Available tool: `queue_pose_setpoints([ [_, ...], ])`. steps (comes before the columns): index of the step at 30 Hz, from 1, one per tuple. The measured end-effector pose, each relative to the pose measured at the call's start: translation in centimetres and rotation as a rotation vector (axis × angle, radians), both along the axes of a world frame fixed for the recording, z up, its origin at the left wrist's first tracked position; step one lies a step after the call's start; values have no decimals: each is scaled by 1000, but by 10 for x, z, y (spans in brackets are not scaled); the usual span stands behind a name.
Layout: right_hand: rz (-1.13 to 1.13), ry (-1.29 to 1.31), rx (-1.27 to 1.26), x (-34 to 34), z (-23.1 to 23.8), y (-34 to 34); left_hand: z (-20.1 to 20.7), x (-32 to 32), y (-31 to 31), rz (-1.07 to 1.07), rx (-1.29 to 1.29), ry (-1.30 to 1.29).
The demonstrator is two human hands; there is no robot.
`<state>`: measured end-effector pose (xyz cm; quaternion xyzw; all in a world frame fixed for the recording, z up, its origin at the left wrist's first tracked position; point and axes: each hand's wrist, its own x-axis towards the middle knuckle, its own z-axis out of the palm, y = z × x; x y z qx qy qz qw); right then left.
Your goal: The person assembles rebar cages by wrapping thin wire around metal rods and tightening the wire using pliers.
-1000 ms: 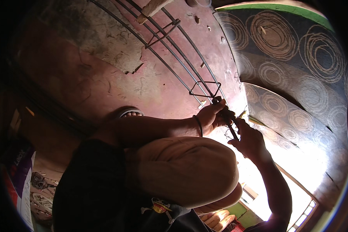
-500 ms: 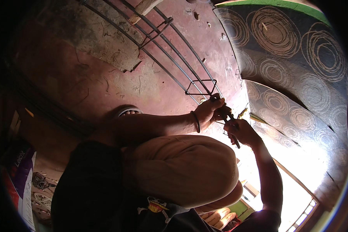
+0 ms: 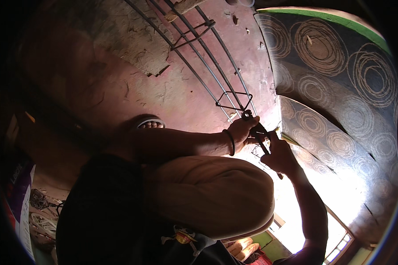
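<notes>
A long cage of steel rods [image 3: 203, 44] with square tie rings slants down from the top toward my hands. At its near end, close to the lowest tie ring [image 3: 234, 107], is a pair of dark pincers [image 3: 260, 131] with a rounded head. My right hand [image 3: 281, 154] grips the handles, which stand somewhat apart. Closed beside the pincers' head, my left hand [image 3: 242, 131] has its thumb against the tool; what lies within its fingers is hidden in shadow. A dark band circles the left wrist.
A piece of wood [image 3: 183, 8] lies across the rods at the top. A circle-patterned covering [image 3: 327, 88] hangs along the right. My sandalled foot [image 3: 151, 123] rests on the worn reddish floor [image 3: 132, 95]. Bright light comes from an opening at lower right; a printed bag [image 3: 20, 194] is at lower left.
The whole view has shifted slightly. The pincers' rounded head now shows above my left thumb. My right hand has moved a little lower, and the handles look wider apart.
</notes>
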<state>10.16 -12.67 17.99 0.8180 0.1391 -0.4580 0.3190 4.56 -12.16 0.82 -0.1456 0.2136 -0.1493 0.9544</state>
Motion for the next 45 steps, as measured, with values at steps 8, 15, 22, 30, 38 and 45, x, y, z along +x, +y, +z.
queue_pose_setpoints([
  [8, 232, -125, 306, -7, 1, -33, -30, 10, -22, 65, 38, -124],
  [15, 858, -307, -9, -5, -6, -63, 1, -5, 16, -45, 85, -224],
  [22, 907, -431, 195, -1, -13, -76, -4, -1, 11, 83, -25, -359],
  [30, 912, -390, 233, 14, -18, -72, -23, 7, -9, 122, 80, -424],
  [38, 523, -363, 442, 6, -47, -87, -48, 11, -28, 67, 109, -315],
  [45, -824, 170, 333, 24, -16, -78, -20, 15, -24, 174, -2, -194],
])
